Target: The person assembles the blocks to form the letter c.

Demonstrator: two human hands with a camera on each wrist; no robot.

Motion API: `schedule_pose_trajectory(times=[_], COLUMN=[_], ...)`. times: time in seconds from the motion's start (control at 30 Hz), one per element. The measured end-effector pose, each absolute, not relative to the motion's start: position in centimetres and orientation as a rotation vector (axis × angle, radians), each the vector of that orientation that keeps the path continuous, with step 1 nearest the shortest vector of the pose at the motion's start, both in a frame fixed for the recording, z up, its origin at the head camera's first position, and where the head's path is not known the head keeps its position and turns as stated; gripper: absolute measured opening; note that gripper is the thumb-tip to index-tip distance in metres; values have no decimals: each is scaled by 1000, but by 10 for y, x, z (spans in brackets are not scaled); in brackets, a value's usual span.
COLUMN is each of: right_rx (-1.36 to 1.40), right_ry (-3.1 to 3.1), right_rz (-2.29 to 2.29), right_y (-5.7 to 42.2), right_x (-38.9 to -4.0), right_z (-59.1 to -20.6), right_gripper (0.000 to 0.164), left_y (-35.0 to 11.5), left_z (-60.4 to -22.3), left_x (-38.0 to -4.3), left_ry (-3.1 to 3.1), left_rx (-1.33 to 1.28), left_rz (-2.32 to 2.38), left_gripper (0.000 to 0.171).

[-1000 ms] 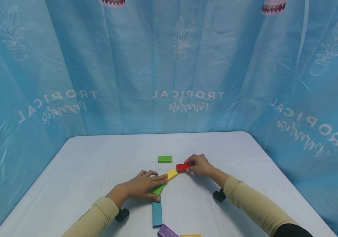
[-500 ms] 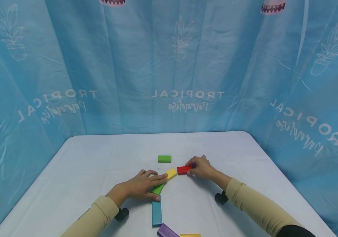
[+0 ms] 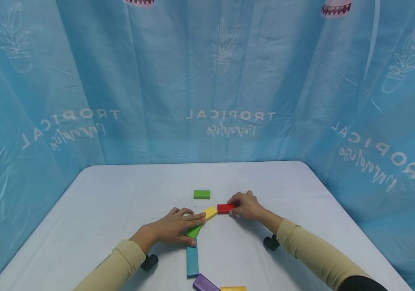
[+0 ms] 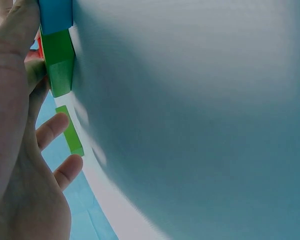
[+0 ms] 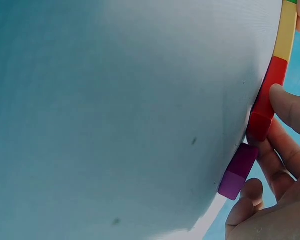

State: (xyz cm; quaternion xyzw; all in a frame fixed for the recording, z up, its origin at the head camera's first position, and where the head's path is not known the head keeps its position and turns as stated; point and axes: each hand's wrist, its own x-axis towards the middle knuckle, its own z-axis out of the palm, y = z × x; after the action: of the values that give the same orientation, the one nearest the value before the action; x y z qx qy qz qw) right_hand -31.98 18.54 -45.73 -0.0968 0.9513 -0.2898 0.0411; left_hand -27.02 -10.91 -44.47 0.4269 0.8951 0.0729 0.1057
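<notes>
Now, the right grip has thumb and fingers pinching the right-hand end of the red block, down on the white-covered counter. Just left of that grip, red's other end meets the yellow block, end to end, at a slight angle. Over to the left grip, fingers spread and reaching across, fingertips on that yellow piece! Between its thumb and fingers shows a green block, partly covered, while the thumb rests at the far end of the blue block, which runs toward the person. Nearer the person than both grips, a purple block slants off from blue's near end, an orange-yellow block just beside it, cut off by the view's lower edge. Beyond the grips and between them, a second green piece lies apart. And by the right grip's other fingers, a dark purple block appears just past red's end; whether they touch it, I cannot tell.
</notes>
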Motion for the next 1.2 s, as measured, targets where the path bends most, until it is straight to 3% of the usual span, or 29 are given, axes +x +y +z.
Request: schedule_pose_trajectory(times=[1.2], right_rx=[-338], right_ry=[2953], right_rz=[-835], right_y=[184], right_x=[-317], right_z=[-457], right_gripper=[32], left_y=[-110], left_z=[-446], left_x=[-269], left_ry=[2654], left_rx=[1346], left_rz=[242], left_gripper=[77])
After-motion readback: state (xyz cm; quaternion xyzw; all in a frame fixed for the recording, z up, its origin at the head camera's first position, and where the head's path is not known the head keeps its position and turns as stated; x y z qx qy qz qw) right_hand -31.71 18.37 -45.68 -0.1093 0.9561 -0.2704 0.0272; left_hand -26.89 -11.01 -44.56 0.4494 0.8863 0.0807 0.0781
